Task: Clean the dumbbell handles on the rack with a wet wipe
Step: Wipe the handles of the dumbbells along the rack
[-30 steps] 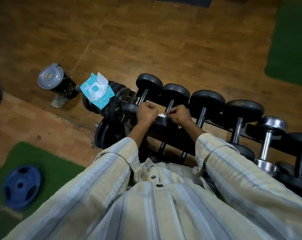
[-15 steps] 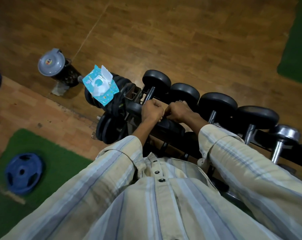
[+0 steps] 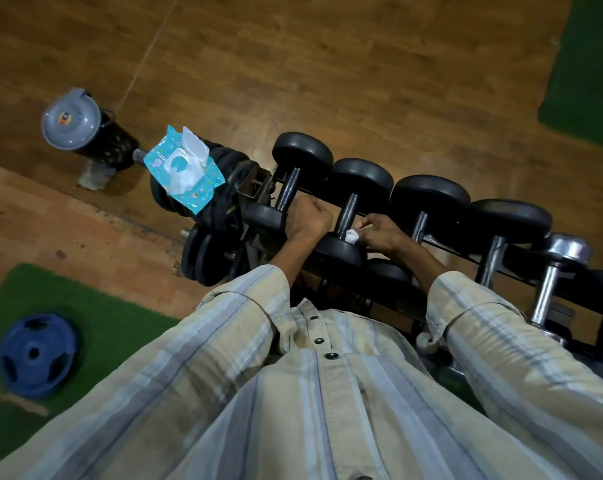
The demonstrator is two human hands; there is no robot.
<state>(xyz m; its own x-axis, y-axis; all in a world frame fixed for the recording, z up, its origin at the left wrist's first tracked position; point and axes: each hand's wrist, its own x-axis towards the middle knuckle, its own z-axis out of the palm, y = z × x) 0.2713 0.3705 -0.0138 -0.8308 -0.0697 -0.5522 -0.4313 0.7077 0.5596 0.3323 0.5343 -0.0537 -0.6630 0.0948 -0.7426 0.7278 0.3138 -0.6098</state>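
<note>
While left hand fists, right hand pinches wipe (against handle).

Left hand: centre of frame, knuckles up, fingers curled into a closed fist; whether it holds anything under the fingers cannot be told. Left forearm: bare below a rolled striped sleeve, rising from lower centre. Right hand: just right of the left, apart from it, fingers bent, grip pinching a small white wad at the fingertips. Right forearm: bare, sleeve rolled near the elbow, entering from lower right.
</note>
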